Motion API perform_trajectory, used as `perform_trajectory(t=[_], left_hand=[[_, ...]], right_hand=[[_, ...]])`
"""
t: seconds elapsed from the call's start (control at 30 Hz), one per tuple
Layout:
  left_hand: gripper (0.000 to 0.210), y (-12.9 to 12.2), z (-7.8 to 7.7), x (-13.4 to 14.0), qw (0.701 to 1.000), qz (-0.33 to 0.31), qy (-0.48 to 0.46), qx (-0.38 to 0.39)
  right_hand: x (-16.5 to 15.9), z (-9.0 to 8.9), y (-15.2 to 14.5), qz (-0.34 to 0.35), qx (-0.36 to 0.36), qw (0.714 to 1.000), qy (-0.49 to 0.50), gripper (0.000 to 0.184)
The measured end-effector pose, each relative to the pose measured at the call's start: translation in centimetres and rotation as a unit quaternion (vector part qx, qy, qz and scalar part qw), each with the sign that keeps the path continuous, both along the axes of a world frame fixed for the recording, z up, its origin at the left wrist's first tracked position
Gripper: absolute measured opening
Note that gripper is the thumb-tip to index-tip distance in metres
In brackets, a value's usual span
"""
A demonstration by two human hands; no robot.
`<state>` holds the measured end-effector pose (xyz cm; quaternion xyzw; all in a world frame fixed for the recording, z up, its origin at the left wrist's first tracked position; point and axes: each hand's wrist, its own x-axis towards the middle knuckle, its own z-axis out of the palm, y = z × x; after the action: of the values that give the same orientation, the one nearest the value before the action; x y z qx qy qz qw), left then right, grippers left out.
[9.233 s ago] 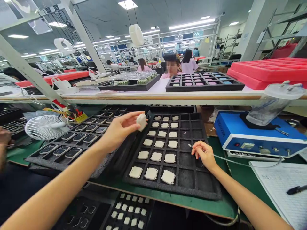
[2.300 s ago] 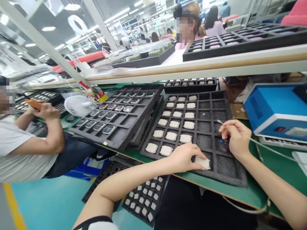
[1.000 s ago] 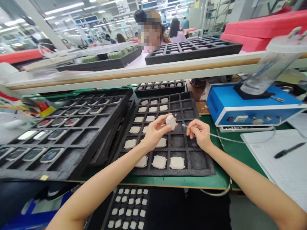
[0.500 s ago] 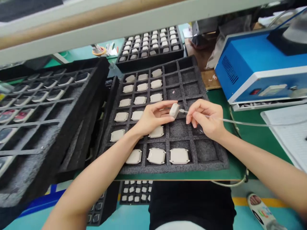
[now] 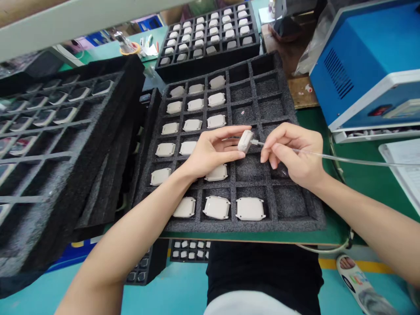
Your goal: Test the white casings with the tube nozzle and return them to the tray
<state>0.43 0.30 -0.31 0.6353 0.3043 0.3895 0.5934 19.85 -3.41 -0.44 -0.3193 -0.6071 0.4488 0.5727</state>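
Note:
Between the thumb and fingers of my left hand (image 5: 215,148) is a white smartwatch case (image 5: 245,141), tilted on edge above the tray. My right hand (image 5: 293,151) pinches a thin clear tube (image 5: 344,158), whose narrow tip points at the side of the case. Whether the tip touches or enters the case I cannot tell. Below both hands lies a dark foam tray (image 5: 249,168) with square compartments. Several white watch cases (image 5: 216,206) lie in its left and middle columns and along the front row. Part of the tray is hidden by my left forearm.
A blue machine (image 5: 364,57) with a red switch stands at the right, near some papers (image 5: 403,162). Stacked foam trays (image 5: 108,131) with dark-faced watches rise on the left. Another full tray (image 5: 206,59) sits behind. A pale shelf beam (image 5: 82,22) crosses the upper left.
My view has shifted, so the bench appears moved in the picture. Both hands keep their hold on the watch case and the tube, with little change between them.

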Motion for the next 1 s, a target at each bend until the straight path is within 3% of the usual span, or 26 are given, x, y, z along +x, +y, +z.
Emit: perform_trajectory(t=[0.43,0.73,1.0], left_hand=[[0.052,0.1,-0.1,0.0,1.0,0.0,0.019,0.0],[0.05,-0.3,1.6,0.4,0.987,0.066,0.123,-0.075],[0.047,-0.1,1.5,0.0,0.988,0.047,0.118,-0.084]], right_hand=[[0.0,-0.1,0.2,0.007,0.014,1.0,-0.01,0.011],[-0.3,-0.7,0.7,0.037,-0.013,0.999,0.027,0.007],[-0.3,-0.3,0.6,0.042,-0.025,0.998,0.029,0.006]])
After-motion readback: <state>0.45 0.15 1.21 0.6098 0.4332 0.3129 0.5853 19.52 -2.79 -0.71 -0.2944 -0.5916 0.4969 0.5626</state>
